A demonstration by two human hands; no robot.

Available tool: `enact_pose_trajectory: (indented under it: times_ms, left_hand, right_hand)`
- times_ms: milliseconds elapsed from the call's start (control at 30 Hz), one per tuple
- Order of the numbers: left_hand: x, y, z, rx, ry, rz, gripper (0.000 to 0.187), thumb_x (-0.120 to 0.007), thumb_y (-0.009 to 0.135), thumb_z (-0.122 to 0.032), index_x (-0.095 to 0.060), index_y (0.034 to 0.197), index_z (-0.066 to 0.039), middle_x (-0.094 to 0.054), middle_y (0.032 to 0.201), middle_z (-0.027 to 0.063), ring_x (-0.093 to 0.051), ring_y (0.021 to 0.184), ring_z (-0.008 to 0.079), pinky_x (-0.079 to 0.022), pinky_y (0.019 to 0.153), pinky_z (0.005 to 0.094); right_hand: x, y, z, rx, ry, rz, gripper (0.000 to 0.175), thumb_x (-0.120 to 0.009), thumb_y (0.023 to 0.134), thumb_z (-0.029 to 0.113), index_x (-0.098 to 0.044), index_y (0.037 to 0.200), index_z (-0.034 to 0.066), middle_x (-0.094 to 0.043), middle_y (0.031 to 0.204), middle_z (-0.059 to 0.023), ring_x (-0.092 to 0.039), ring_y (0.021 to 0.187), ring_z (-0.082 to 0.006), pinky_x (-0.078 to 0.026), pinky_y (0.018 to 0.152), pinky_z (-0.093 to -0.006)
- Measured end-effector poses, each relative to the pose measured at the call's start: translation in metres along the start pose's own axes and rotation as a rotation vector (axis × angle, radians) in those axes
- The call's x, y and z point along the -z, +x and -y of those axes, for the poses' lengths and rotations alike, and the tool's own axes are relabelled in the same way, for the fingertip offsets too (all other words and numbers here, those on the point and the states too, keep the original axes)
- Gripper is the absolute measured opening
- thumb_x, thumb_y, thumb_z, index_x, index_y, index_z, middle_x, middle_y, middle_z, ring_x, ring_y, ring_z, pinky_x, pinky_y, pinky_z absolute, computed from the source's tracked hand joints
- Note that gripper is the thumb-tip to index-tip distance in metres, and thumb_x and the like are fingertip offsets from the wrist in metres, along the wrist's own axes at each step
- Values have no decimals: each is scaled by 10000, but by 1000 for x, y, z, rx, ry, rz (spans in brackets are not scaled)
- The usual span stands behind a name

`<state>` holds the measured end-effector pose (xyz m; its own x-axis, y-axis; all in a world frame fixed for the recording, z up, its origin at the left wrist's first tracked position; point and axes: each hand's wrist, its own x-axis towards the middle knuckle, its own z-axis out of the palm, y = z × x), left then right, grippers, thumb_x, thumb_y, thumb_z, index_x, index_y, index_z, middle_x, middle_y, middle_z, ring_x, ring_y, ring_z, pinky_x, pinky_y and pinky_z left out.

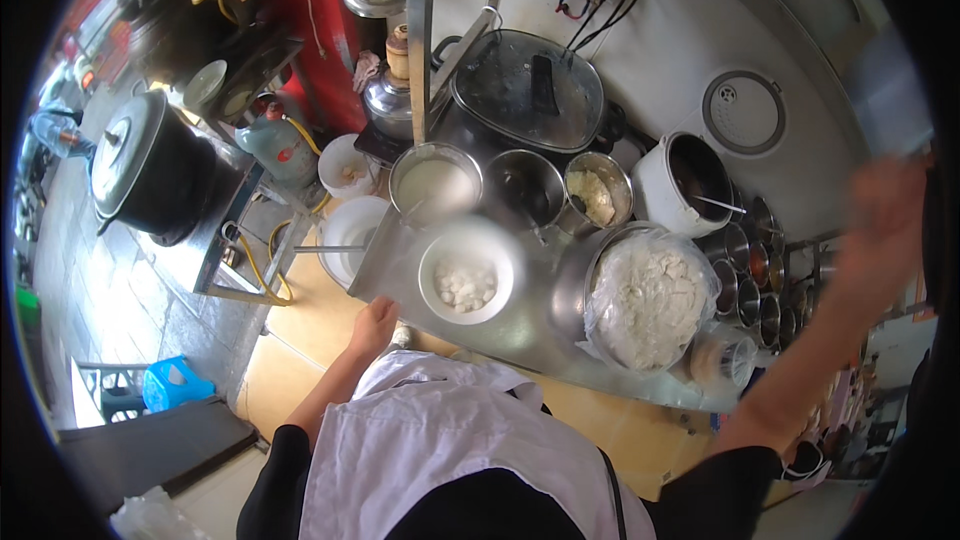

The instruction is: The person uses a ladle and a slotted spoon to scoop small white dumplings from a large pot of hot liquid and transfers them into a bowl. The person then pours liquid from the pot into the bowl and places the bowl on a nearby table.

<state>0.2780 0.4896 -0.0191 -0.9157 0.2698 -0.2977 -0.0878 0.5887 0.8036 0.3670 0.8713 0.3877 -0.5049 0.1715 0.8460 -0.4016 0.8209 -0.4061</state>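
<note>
My left hand (373,328) is at the left front corner of the steel worktable (465,334), its fingers curled and nothing visible in them. Right of it stands a white bowl (465,289) holding white lumps. My right hand (889,191) is raised at the far right, blurred. A pale blurred shape (892,82) appears just beyond it; I cannot tell whether the hand holds it. Between my arms, a large steel basin (574,300) holds a white dough-like mass (651,300) under clear plastic film. A clear plastic jar (724,356) is near my right forearm.
Behind the bowl are a steel pot of pale liquid (435,184), a dark-looking pot (523,187) and a lidded electric pan (529,90). A white bucket (660,187) and several small steel containers (750,270) line the right. A gas cylinder (281,150) and large lidded pot (142,157) are left.
</note>
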Motion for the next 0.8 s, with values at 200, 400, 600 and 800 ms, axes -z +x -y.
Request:
enact_pose_trajectory:
  times_ms: [200, 400, 600, 800]
  left_hand:
    - [-25, 76, 39, -248, -112, 52, 272, -475, 870, -180, -505, 1085, -17, -550, 775, 52, -528, 652, 115, -445, 552, 251]
    - [-47, 144, 48, -119, -136, 365, 310, -474, 865, -198, -498, 1137, -52, -572, 838, 48, -548, 682, 115, -458, 544, 253]
    - [-53, 165, 36, -362, -1, 586, 271, -449, 865, -136, -501, 1118, -55, -563, 857, 15, -520, 750, 88, -444, 612, 236]
    - [-22, 114, -17, -211, -202, 723, 350, -407, 857, -77, -459, 1203, -57, -549, 1030, 38, -512, 923, 112, -427, 794, 255]
  right_hand:
    - [-141, -289, -49, -1282, 136, 273, 372, -468, 902, 266, -490, 596, 57, -436, 478, 25, -417, 434, -73, -325, 416, -259]
    - [-214, -404, -42, -1468, 252, 249, 324, -438, 917, 287, -590, 807, 22, -509, 505, -12, -464, 445, -80, -367, 436, -232]
    - [-266, -397, -28, -1617, 418, -84, 251, -454, 909, 242, -522, 955, 5, -423, 534, 0, -375, 347, -88, -307, 309, -245]
    - [-243, -402, 10, -1589, 507, -290, 214, -461, 895, 213, -513, 889, 5, -442, 566, -6, -400, 401, -81, -346, 337, -240]
